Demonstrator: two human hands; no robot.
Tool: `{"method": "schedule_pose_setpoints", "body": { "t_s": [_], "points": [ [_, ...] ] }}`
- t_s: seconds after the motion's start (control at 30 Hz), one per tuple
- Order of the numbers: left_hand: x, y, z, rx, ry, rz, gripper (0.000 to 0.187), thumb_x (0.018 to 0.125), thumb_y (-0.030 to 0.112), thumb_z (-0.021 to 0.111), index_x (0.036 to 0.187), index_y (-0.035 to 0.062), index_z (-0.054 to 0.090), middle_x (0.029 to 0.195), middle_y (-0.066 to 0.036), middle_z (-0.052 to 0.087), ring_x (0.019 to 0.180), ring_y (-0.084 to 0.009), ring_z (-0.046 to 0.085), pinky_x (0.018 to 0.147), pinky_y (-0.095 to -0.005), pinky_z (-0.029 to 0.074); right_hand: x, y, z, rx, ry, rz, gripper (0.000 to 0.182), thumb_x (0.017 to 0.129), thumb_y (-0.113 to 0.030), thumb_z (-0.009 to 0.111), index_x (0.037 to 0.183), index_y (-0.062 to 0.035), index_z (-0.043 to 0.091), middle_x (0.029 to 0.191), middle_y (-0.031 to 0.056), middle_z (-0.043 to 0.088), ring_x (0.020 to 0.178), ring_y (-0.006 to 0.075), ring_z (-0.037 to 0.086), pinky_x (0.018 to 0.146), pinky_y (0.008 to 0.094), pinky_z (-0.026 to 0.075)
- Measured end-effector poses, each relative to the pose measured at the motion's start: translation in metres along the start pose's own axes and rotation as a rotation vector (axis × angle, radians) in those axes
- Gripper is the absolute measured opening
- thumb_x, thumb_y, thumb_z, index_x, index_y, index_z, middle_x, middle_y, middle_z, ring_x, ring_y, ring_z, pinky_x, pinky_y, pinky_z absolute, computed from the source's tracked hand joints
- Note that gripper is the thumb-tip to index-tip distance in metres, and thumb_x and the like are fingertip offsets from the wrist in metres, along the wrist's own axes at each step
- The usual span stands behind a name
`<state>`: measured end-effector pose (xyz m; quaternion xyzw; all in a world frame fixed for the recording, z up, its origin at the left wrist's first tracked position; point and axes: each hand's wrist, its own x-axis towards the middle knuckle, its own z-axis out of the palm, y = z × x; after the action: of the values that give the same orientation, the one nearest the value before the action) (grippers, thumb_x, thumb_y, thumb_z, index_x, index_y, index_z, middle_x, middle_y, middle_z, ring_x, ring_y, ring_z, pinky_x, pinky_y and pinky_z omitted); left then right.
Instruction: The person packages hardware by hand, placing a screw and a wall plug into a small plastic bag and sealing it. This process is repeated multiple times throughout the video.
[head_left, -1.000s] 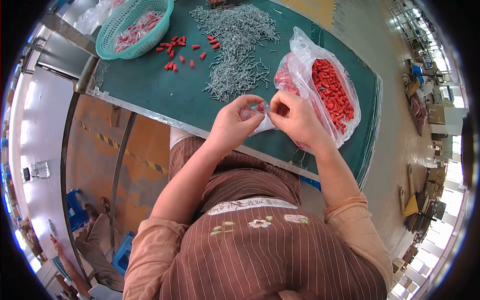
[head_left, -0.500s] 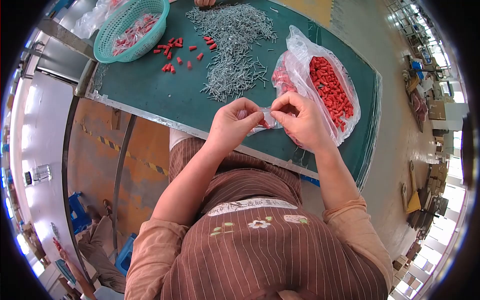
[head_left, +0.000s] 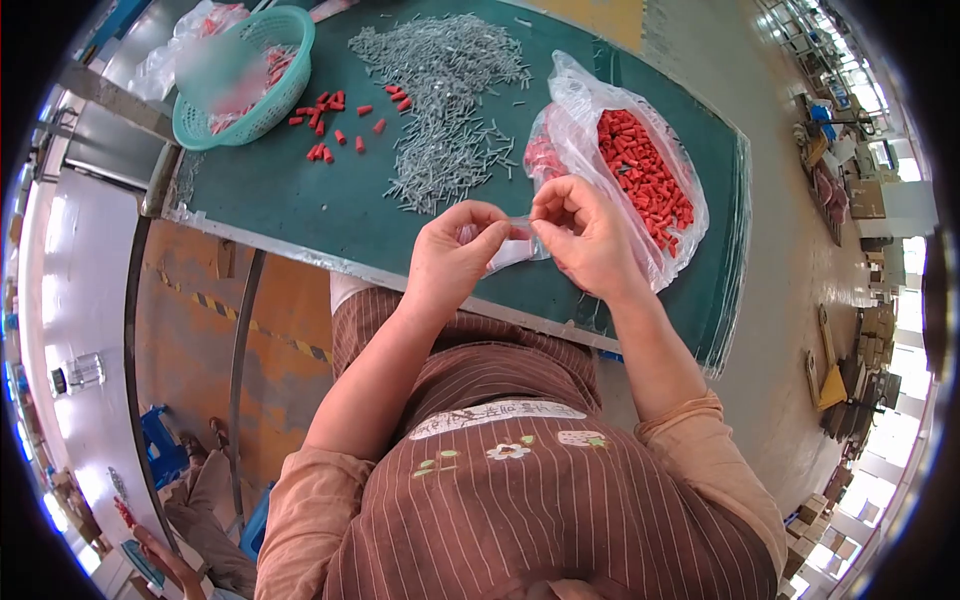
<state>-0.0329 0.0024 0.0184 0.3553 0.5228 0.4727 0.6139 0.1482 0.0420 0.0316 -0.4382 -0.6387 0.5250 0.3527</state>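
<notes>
The left hand point(head_left: 455, 255) and right hand point(head_left: 588, 245) pinch a small clear bag point(head_left: 514, 251) near the desk's point(head_left: 265, 195) front edge. Beyond lie metal pins point(head_left: 440, 125), loose red plugs point(head_left: 340, 137), a basket point(head_left: 288, 98) left, a plug-filled sack point(head_left: 577, 115) right.

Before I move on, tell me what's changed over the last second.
A co-worker's hand has left the far edge of the screw pile. The left hand and right hand have drawn slightly apart, both still pinching the small clear bag. The basket and loose red plugs stayed put.
</notes>
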Motion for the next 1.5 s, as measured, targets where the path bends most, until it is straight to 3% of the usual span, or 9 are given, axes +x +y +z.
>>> {"method": "schedule_pose_setpoints", "body": {
  "t_s": [0.43, 0.47, 0.57, 0.83, 1.07, 1.17, 1.2, 1.4, 1.5],
  "points": [
    [0.004, -0.002, 0.015, -0.006, 0.013, 0.044, 0.004, 0.088, 0.003, 0.068, 0.09, -0.0002, 0.066, 0.076, 0.002, 0.062, 0.061, -0.002, 0.051, 0.052, -0.0177, 0.039, -0.007, -0.007, -0.007, -0.015, 0.015, -0.052, 0.025, 0.086, -0.001, 0.064, 0.11, -0.0016, 0.056, 0.088, 0.0043, 0.062, 0.081, 0.0117, 0.06, 0.076, 0.0286, 0.05],
    [0.008, -0.009, 0.015, 0.055, 0.008, 0.127, 0.005, 0.089, 0.006, 0.068, 0.088, 0.003, 0.064, 0.062, 0.005, 0.053, 0.048, -0.0008, 0.041, 0.042, -0.0177, 0.029, -0.009, -0.011, -0.006, -0.005, 0.031, -0.062, 0.024, 0.086, -0.001, 0.064, 0.108, -0.0018, 0.057, 0.088, 0.004, 0.062, 0.081, 0.0119, 0.06, 0.076, 0.0285, 0.05],
    [0.005, -0.007, 0.019, 0.002, -0.012, 0.114, 0.005, 0.089, 0.006, 0.069, 0.087, 0.0028, 0.065, 0.064, 0.005, 0.055, 0.049, -0.0005, 0.041, 0.042, -0.0181, 0.027, -0.012, -0.009, -0.007, 0.009, 0.04, -0.06, 0.024, 0.086, 0.0, 0.064, 0.108, -0.0022, 0.058, 0.088, 0.0046, 0.062, 0.082, 0.0125, 0.06, 0.076, 0.0284, 0.049],
    [0.003, -0.006, 0.023, 0.063, -0.032, 0.116, 0.006, 0.087, 0.006, 0.072, 0.087, 0.0013, 0.069, 0.067, 0.006, 0.055, 0.057, -0.0005, 0.045, 0.049, -0.0174, 0.034, -0.015, -0.002, -0.008, -0.079, 0.049, -0.213, 0.022, 0.088, 0.001, 0.064, 0.109, -0.0039, 0.059, 0.09, 0.001, 0.062, 0.08, 0.0072, 0.058, 0.071, 0.0241, 0.048],
    [0.001, -0.009, 0.031, 0.122, -0.077, 0.095, 0.006, 0.088, 0.008, 0.071, 0.086, 0.0017, 0.069, 0.067, 0.006, 0.056, 0.055, -0.0009, 0.046, 0.047, -0.0185, 0.033, -0.032, -0.004, -0.02, -0.108, 0.101, -0.154, 0.014, 0.085, -0.002, 0.065, 0.099, -0.0021, 0.061, 0.092, 0.0095, 0.064, 0.08, 0.0183, 0.064, 0.072, 0.0327, 0.051],
    [0.0, -0.009, 0.032, 0.148, -0.084, 0.009, 0.011, 0.09, 0.012, 0.068, 0.088, 0.0008, 0.067, 0.066, 0.002, 0.055, 0.05, -0.0049, 0.048, 0.045, -0.0207, 0.035, -0.048, -0.01, -0.045, -0.106, 0.231, -0.037, 0.005, 0.085, -0.005, 0.065, 0.09, -0.0043, 0.064, 0.089, 0.0109, 0.064, 0.08, 0.023, 0.064, 0.072, 0.0341, 0.05],
    [0.003, -0.014, 0.027, 0.101, -0.089, 0.001, 0.012, 0.092, 0.012, 0.064, 0.096, 0.0, 0.065, 0.067, 0.0, 0.054, 0.049, -0.0076, 0.048, 0.045, -0.0225, 0.037, -0.056, -0.018, -0.065, -0.326, 0.381, -0.192, 0.006, 0.085, -0.005, 0.064, 0.091, -0.0046, 0.064, 0.088, 0.0109, 0.064, 0.081, 0.0249, 0.063, 0.073, 0.0345, 0.05],
    [0.007, -0.021, 0.015, -0.281, -0.163, -0.132, 0.031, 0.088, 0.002, 0.054, 0.117, -0.0057, 0.054, 0.095, -0.004, 0.055, 0.079, -0.011, 0.053, 0.069, -0.0274, 0.047, -0.135, -0.014, -0.203, -0.816, 1.239, 0.017, 0.004, 0.085, -0.006, 0.064, 0.087, -0.0051, 0.067, 0.087, 0.0137, 0.068, 0.083, 0.0296, 0.065, 0.072, 0.0377, 0.051],
    [0.01, -0.02, 0.025, -0.368, -0.222, -0.164, 0.035, 0.085, 0.004, 0.057, 0.118, -0.006, 0.053, 0.097, -0.004, 0.053, 0.084, -0.0128, 0.053, 0.074, -0.029, 0.046, -0.175, 0.019, -0.249, -1.118, 1.353, -0.018, 0.012, 0.084, -0.005, 0.063, 0.095, -0.0062, 0.068, 0.099, 0.0122, 0.069, 0.089, 0.0308, 0.065, 0.081, 0.0381, 0.051]
  ]
}}
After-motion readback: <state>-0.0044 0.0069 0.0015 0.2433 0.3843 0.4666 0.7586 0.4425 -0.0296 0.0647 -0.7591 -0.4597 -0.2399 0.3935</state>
